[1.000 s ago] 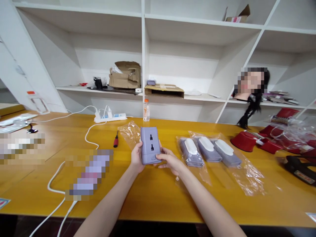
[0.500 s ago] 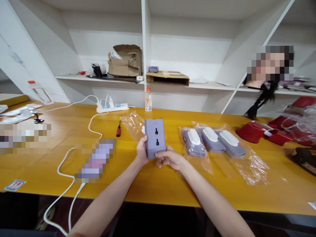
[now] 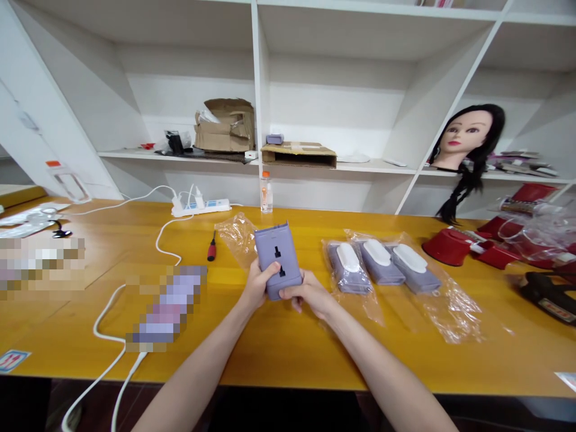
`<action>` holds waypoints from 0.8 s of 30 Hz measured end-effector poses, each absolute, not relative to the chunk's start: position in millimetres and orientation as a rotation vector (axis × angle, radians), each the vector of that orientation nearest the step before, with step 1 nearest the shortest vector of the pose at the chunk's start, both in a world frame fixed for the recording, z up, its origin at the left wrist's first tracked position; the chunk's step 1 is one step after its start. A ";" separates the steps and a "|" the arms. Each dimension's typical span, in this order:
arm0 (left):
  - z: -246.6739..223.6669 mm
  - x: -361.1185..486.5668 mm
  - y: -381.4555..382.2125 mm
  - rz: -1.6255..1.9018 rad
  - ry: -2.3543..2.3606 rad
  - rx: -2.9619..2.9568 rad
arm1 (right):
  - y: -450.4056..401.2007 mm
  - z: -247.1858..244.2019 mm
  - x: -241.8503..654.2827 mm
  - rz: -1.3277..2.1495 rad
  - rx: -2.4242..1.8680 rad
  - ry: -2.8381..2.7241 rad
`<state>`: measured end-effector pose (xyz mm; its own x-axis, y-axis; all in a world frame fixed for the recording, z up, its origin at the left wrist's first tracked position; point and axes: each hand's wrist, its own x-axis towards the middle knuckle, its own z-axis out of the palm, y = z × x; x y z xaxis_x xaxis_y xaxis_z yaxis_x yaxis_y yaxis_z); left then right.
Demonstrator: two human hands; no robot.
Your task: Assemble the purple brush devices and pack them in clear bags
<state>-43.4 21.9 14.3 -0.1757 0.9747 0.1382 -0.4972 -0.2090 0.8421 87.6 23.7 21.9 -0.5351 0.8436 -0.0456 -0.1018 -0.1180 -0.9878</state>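
Observation:
Both my hands hold a lavender plastic casing [image 3: 279,252] with two black keyhole-shaped slots on its face, raised above the table and slightly tilted. My left hand [image 3: 257,285] is closed around its left side, the thumb lying across the front by the lower slot. At the lower right corner, my right hand [image 3: 310,293] grips the casing with the thumb on its front edge; its other fingers are partly hidden behind. Clear plastic wrap [image 3: 236,235] lies behind the casing, and a white piece there is mostly hidden by it.
Several lavender units with white tops [image 3: 378,253] rest in clear bags to the right. A red-handled screwdriver [image 3: 211,249], a plugged-in phone [image 3: 171,309] and a power strip [image 3: 202,207] are on the left. A bottle [image 3: 266,195] stands at the back; red parts [image 3: 447,246] lie far right.
My left thumb has moved from the casing's left edge onto its front face. The casing has tilted slightly, its top leaning left. The view has shifted a little upward.

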 end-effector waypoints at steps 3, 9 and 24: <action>15.5 -43.8 23.6 1.666 0.840 0.814 | 22.7 20.7 84.8 1.741 -0.855 -1.425; 12.4 -42.0 20.8 1.669 0.833 0.823 | 20.7 21.1 82.0 1.786 -0.923 -1.407; 31.5 -42.5 22.0 1.643 0.934 0.638 | 15.6 30.0 77.9 1.692 -0.932 -1.409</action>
